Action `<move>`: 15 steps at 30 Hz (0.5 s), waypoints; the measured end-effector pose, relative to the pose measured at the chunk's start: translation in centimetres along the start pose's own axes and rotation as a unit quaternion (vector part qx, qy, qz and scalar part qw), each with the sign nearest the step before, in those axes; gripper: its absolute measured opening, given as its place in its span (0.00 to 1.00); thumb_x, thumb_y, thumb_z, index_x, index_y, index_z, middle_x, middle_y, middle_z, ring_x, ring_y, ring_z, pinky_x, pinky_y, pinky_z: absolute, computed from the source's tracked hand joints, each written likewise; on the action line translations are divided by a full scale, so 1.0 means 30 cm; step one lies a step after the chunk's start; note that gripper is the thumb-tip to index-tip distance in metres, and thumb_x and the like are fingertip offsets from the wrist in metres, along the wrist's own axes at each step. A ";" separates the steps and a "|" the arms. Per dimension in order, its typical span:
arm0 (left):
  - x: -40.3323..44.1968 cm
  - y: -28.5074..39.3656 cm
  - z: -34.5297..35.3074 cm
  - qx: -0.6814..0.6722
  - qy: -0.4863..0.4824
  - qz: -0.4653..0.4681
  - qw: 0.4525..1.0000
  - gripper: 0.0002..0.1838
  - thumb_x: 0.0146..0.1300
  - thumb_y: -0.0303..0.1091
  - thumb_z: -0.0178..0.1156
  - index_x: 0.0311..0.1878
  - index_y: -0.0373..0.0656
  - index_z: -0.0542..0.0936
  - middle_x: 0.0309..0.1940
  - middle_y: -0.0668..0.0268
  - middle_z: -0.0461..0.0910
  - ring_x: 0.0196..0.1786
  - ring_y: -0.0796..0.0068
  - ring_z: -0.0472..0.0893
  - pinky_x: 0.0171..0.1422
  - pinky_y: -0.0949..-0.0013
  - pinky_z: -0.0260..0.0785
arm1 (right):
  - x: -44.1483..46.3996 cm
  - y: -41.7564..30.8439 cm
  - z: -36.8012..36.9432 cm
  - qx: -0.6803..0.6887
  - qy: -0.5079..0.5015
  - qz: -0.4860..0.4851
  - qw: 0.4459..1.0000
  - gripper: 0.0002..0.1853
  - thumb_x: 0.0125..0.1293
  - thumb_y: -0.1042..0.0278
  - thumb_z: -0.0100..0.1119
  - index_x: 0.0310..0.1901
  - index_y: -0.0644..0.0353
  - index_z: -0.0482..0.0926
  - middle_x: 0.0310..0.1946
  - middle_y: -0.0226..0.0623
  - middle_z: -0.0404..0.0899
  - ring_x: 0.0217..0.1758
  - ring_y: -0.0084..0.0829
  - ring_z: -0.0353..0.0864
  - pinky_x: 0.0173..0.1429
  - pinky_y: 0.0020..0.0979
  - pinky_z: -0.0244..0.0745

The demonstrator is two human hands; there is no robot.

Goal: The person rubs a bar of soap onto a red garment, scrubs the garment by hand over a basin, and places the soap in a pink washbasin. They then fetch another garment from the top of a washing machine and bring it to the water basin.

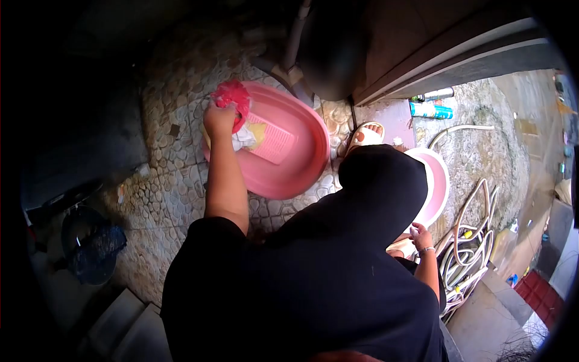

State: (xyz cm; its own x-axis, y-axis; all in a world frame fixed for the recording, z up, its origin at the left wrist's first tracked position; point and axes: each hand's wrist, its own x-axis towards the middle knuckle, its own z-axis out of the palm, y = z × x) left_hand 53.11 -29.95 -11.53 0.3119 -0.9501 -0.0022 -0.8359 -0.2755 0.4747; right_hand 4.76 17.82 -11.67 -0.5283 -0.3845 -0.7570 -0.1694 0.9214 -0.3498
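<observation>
My left hand (220, 117) is closed around a crumpled red cloth or net-like item (231, 95) at the left rim of a large pink basin (307, 136). Beside that hand, white cloth (244, 139) and pale yellow cloth (257, 133) lie in the basin, partly over its ribbed washboard (274, 143). My right hand (420, 236) is low on the right, near my knee and a smaller pink basin (443, 184) with a white rim. Its fingers are curled, and what they hold, if anything, is too small to make out.
A sandalled foot (366, 136) stands between the basins. Coiled hose (464, 259) lies at the right, with a blue can (431, 111) farther back. A grey pipe (295, 39) stands behind the large basin. A dark bucket (90, 250) is at the lower left on pebble-patterned floor (175, 199).
</observation>
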 end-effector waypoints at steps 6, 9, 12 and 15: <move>0.164 -0.029 0.054 0.053 0.025 -0.067 0.996 0.25 0.41 0.46 0.62 0.39 0.35 0.78 0.35 0.47 0.79 0.42 0.47 0.79 0.50 0.57 0.70 | -0.023 -0.017 -0.031 0.003 0.010 0.015 1.000 0.19 0.60 0.66 0.56 0.52 0.65 0.72 0.33 0.36 0.79 0.29 0.22 0.76 0.36 0.24 0.73; 0.203 -0.025 0.061 0.070 0.042 -0.079 0.993 0.27 0.41 0.47 0.63 0.40 0.34 0.78 0.36 0.47 0.79 0.43 0.49 0.79 0.49 0.57 0.70 | -0.040 -0.003 -0.040 -0.010 0.015 0.023 1.000 0.18 0.60 0.67 0.56 0.51 0.65 0.73 0.33 0.36 0.79 0.28 0.22 0.75 0.35 0.23 0.72; 0.222 -0.041 0.084 0.077 0.050 -0.093 0.991 0.28 0.42 0.48 0.63 0.42 0.35 0.77 0.38 0.48 0.79 0.44 0.51 0.79 0.50 0.57 0.70 | -0.059 -0.019 -0.040 -0.021 0.000 0.041 0.999 0.18 0.61 0.67 0.55 0.51 0.65 0.73 0.31 0.34 0.79 0.28 0.21 0.74 0.34 0.23 0.71; 0.215 -0.047 0.116 0.106 0.022 -0.070 0.992 0.29 0.43 0.48 0.63 0.45 0.36 0.75 0.41 0.48 0.78 0.46 0.52 0.78 0.51 0.58 0.70 | -0.071 -0.066 -0.046 -0.060 -0.004 0.041 0.997 0.17 0.61 0.67 0.55 0.50 0.66 0.73 0.30 0.34 0.79 0.28 0.21 0.74 0.35 0.23 0.71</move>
State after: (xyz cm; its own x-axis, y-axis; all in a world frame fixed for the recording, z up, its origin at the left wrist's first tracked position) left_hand 54.72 -36.19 -15.29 0.4475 -0.8942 -0.0145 -0.8574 -0.4336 0.2774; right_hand 5.06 16.89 -8.59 -0.5378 -0.3066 -0.7853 -0.2238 0.9500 -0.2177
